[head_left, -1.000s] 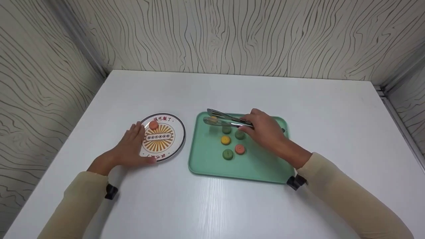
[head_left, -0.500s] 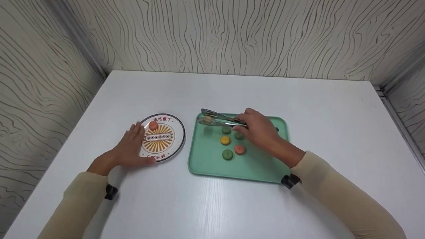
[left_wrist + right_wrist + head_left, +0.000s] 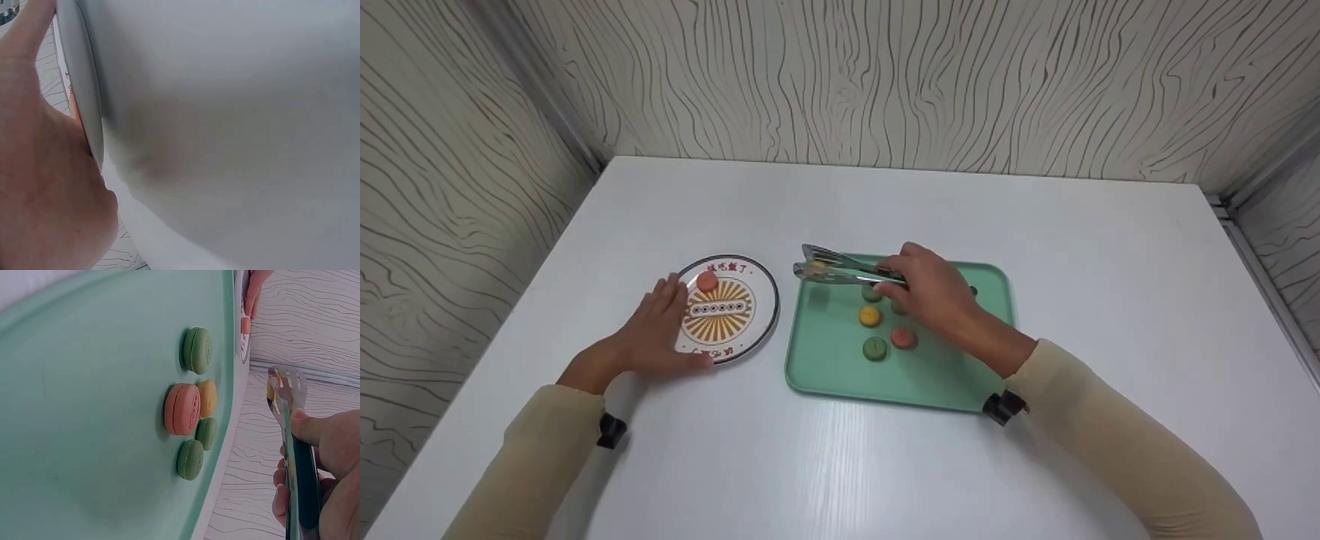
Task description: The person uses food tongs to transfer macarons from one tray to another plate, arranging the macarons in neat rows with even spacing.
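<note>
My right hand (image 3: 934, 289) grips a pair of metal tongs (image 3: 851, 278) by their dark handles. Between the tong tips is a yellow macaron (image 3: 270, 391), raised above the left far edge of the green tray (image 3: 829, 375). On the tray lie another yellow macaron (image 3: 870, 316), a pink macaron (image 3: 903, 337) and several green macarons (image 3: 875, 349), some partly hidden under the tongs and hand. My left hand (image 3: 649, 341) rests against the left rim of a white patterned plate (image 3: 765, 322), thumb and fingers spread. An orange macaron (image 3: 707, 281) sits on that plate.
The white table (image 3: 825, 465) carries the plate on the left and the tray right of it, with a narrow gap between. Wood-grain-patterned panels (image 3: 885, 82) stand behind the table and at its sides.
My right hand has moved left, carrying the tongs and the yellow macaron from over the tray to its left far edge. The left hand and plate stay put.
</note>
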{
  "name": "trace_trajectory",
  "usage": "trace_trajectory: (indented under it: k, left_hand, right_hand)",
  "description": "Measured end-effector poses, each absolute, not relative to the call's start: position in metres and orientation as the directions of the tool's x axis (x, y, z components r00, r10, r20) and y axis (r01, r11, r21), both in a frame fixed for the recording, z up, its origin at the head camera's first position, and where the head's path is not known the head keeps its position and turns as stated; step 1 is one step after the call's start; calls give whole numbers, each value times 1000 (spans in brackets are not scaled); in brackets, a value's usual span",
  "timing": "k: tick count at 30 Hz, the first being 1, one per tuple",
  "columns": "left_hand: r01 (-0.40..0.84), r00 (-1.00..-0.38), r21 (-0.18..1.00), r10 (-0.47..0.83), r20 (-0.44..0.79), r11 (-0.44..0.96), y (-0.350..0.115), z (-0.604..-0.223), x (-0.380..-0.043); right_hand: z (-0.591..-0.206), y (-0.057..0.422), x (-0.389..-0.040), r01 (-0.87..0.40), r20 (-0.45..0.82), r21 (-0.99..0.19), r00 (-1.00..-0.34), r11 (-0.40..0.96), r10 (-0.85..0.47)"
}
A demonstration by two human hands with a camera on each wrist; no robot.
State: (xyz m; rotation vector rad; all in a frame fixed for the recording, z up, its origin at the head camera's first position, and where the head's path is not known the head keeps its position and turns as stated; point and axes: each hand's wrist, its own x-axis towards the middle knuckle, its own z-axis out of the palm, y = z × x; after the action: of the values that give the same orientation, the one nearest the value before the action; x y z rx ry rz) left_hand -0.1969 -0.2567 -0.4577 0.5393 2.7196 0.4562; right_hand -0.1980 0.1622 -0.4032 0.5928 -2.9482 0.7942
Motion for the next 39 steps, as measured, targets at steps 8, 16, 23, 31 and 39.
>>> trace_trajectory:
  k: [8,16,23,31,39]
  left_hand:
    - [309,-874,365,413,-254,878,-257,-456,-197]
    - [318,-874,366,420,-244,875,-255,-455,-195]
    - [323,-870,358,424,-253,876,-255,-456,-197]
    - [315,-866,354,420,-273,881,-255,-455,-199]
    - [315,-866,349,417,-275,883,-255,-456,-199]
  right_hand:
    - [-402,147,-199,-369,119,-482,-926,795,-358]
    - [-406,132,-201,-391,126,-513,-915,764,-383]
    - [-409,120,-202,-382,106,-531,-916,757,-388]
    - [-408,108,-204,-398,119,-513,-910,760,-397]
    - [-405,91,-207,-399,109,-478,-911,783,-398]
